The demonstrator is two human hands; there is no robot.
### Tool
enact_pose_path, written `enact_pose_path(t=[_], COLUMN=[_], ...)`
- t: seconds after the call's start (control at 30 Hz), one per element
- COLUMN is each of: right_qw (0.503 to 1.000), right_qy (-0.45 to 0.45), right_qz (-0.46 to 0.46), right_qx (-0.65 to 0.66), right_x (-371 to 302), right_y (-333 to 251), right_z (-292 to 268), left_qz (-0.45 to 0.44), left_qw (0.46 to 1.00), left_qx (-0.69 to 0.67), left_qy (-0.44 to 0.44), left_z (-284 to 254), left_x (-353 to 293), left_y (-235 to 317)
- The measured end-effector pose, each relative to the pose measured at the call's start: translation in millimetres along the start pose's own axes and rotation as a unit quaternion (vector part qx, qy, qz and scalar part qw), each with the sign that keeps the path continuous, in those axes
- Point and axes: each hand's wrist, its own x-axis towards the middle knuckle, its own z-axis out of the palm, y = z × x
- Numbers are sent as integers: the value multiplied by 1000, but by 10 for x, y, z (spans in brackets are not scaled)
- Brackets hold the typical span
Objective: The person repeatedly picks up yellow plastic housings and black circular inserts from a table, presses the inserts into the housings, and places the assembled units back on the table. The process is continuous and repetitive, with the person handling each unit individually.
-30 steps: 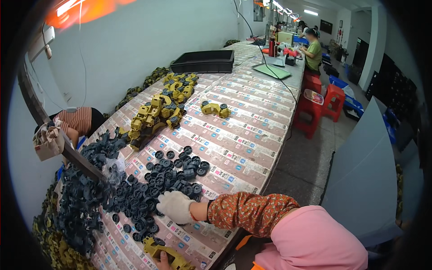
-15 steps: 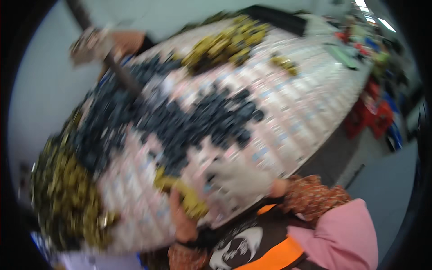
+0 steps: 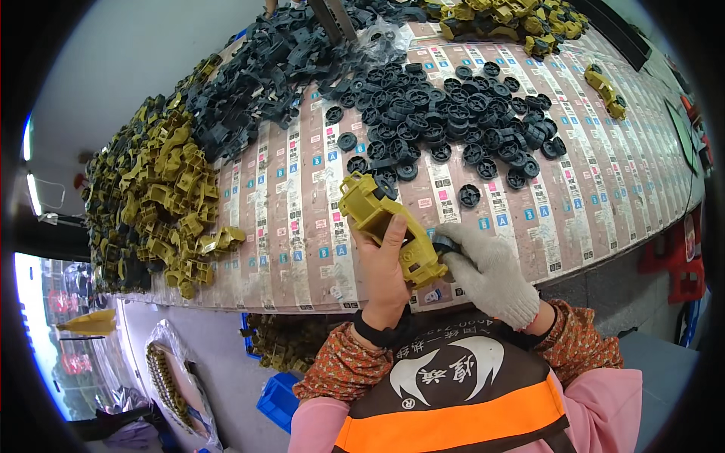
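Note:
My bare left hand (image 3: pixel 384 266) is wrapped round a yellow plastic toy car body (image 3: pixel 366 213), held tilted above the near edge of the table. A dark wheel shows at the car's far end. In a white knitted glove, my right hand (image 3: pixel 487 273) pinches a black toy wheel (image 3: pixel 445 244) against the car's near end; the glove partly hides the wheel. Beyond the car lies a spread of loose black wheels (image 3: pixel 453 113). A heap of yellow car bodies (image 3: pixel 170 189) covers the table's left side.
Dark plastic parts (image 3: pixel 257 79) are heaped at the back left, by a metal post (image 3: pixel 331 19). More yellow cars (image 3: pixel 521 19) lie at the far edge. One yellow car (image 3: pixel 606 92) sits apart on the right. Below the table stands a blue crate (image 3: pixel 278 404); red stools (image 3: pixel 683 260) are at right.
The view has shifted and sharpened from blur. My right hand has come from above the table beside the car to its near end, now with a wheel. My left hand still holds the car.

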Motion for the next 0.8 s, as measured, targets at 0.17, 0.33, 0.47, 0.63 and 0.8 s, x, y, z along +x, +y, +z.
enact_pose_path(t=[0.17, 0.33, 0.47, 0.63, 0.8], right_qw=[1000, 999, 999, 998, 993], right_qy=[6, 7, 1, -45, -61], right_qz=[-10, -27, -28, 7, 41], right_qx=[-5, -20, -25, -53, -96], right_x=[-62, -160, -177, -117, 67], right_y=[-17, 27, 47, -65, 117], right_z=[17, 55, 88, 3, -286], left_qz=[61, 95, 129, 232, 59], left_qw=[997, 993, 987, 957, 968], left_qx=[48, 64, 80, 144, 170], left_qy=[18, -6, -47, -95, -177], left_z=[4, 53, 27, -16, 26], left_x=[-14, -91, -156, -213, -56], left_y=[-57, -8, -118, -241, -25])
